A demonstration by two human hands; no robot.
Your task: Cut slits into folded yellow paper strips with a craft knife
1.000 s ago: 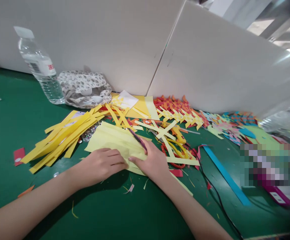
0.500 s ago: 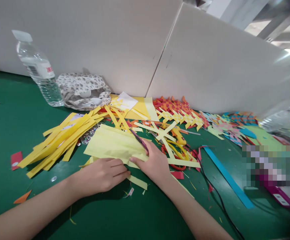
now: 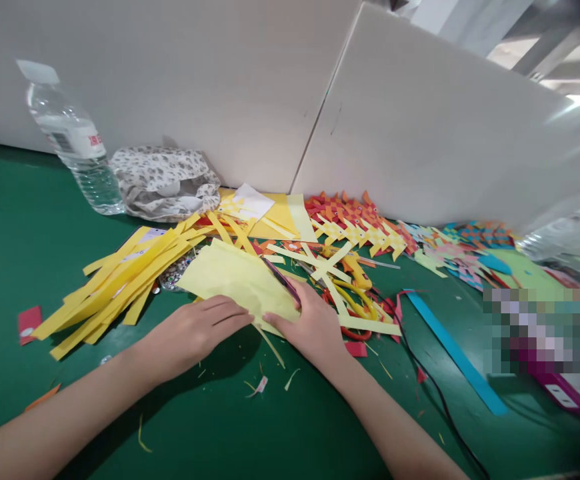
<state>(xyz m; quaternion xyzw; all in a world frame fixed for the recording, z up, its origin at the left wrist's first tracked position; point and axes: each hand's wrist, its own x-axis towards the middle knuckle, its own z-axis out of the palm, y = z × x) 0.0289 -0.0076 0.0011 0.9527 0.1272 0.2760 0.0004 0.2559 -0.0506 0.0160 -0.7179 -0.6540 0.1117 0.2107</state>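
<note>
A pale yellow sheet of paper (image 3: 235, 277) lies on the green table (image 3: 30, 247) in front of me. My left hand (image 3: 195, 330) rests on its near edge, fingers stretched out flat and pointing right. My right hand (image 3: 307, 323) presses on the sheet's right end, fingers closed round a thin dark purple tool (image 3: 280, 280) whose tip lies across the paper. A narrow yellow strip (image 3: 270, 343) pokes out from under the sheet between my hands.
A heap of yellow paper strips (image 3: 120, 280) lies left. A water bottle (image 3: 75, 140) and patterned cloth pouch (image 3: 165, 180) stand by the white partition (image 3: 250, 87). Yellow scissors (image 3: 355, 290), woven paper pieces (image 3: 365, 227), a blue strip (image 3: 450, 347) and a black cable (image 3: 430, 387) lie right.
My left hand slid up onto the sheet's near edge and flattened. The sheet shifted slightly right. The cut strip that lay below the sheet now shows only as a thin sliver.
</note>
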